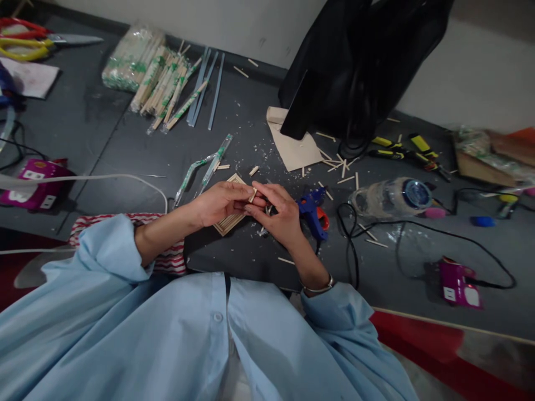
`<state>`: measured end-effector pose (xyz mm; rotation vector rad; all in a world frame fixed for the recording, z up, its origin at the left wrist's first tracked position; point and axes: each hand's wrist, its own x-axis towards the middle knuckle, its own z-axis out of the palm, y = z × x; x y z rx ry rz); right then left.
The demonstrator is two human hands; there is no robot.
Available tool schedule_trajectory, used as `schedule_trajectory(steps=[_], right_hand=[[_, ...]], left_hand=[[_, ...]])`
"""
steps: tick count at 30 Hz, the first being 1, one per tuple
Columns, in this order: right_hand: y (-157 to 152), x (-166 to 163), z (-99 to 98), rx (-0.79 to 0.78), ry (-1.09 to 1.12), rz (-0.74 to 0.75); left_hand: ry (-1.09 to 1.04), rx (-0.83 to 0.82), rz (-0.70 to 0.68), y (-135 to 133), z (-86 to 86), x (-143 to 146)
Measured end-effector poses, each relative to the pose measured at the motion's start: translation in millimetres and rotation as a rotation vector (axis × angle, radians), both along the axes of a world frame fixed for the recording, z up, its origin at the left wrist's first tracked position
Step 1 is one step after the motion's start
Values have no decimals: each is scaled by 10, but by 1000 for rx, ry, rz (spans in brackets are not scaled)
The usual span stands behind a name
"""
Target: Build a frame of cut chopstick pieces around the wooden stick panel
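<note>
The short stick (252, 195) is pinched between the fingertips of the left hand (220, 204) and right hand (282, 216), just above the stick panel (228, 223) on the table (125, 150). The panel looks largely built, but this piece is not yet attached.

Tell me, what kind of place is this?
Probably a craft workspace: a blue glue gun, packs of wooden sticks, and the left hand and right hand pinching a short stick.

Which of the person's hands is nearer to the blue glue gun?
Right. The right hand lies right beside the blue glue gun; the left hand sits farther away, on the right hand's other side.
</note>
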<state>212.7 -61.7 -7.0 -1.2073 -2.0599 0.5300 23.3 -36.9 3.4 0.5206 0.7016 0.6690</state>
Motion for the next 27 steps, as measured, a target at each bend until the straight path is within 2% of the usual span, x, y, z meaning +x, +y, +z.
schedule_trajectory(steps=[9, 14, 20, 24, 27], right_hand=[[-9, -16, 26, -32, -3, -27], [-1, -3, 22, 16, 0, -23], [-3, -11, 3, -29, 3, -34], [-2, 12, 100, -19, -14, -53], [4, 185, 256, 55, -88, -186]], left_hand=[[15, -5, -2, -10, 1, 6], [9, -7, 8, -13, -4, 10], [13, -26, 15, -11, 10, 19], [21, -63, 41, -4, 72, 18], [26, -91, 71, 14, 122, 11]])
